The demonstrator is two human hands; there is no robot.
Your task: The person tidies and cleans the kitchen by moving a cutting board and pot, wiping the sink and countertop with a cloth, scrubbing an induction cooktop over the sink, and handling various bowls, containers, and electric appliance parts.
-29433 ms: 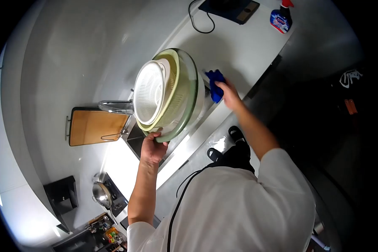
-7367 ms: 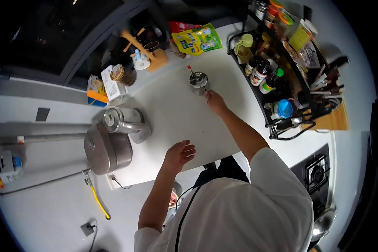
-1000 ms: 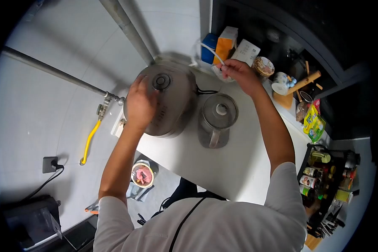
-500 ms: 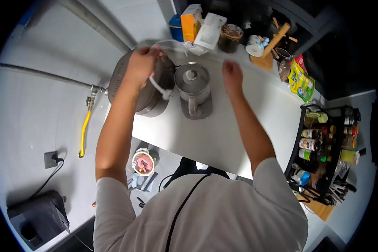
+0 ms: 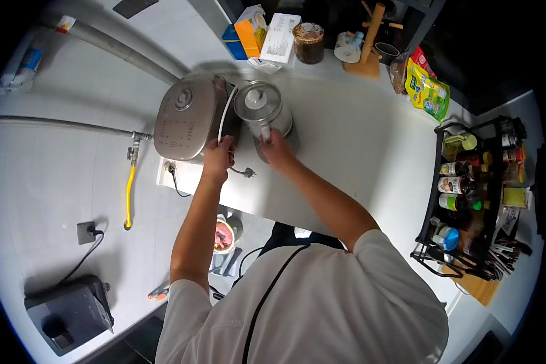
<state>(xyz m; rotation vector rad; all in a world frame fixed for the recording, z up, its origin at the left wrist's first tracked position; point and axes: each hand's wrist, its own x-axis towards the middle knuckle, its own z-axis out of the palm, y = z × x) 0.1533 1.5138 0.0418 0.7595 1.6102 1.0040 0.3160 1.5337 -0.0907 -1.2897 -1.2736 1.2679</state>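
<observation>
My left hand point(image 5: 218, 161) is closed around a white power cord point(image 5: 226, 115) in front of the rice cooker. The cord's plug point(image 5: 249, 173) hangs out to the right of my fingers. My right hand point(image 5: 277, 150) is wrapped around the handle of an electric kettle point(image 5: 279, 115), whose glass lid has a white knob. The kettle stands on a dark base, close beside the grey-brown rice cooker point(image 5: 179, 130). My right fingers partly hide the kettle's handle.
Boxes point(image 5: 281, 37), a lidded jar point(image 5: 309, 43), a wooden cup stand point(image 5: 370, 45) and a yellow-green pouch point(image 5: 428, 91) line the back. A black rack point(image 5: 435, 182) of bottles stands at right. A yellow gas hose point(image 5: 129, 191) runs down the left wall.
My left hand has come down toward the counter's front edge with the cord. My right hand has moved left and taken hold of the kettle's handle. The head view has shifted.
</observation>
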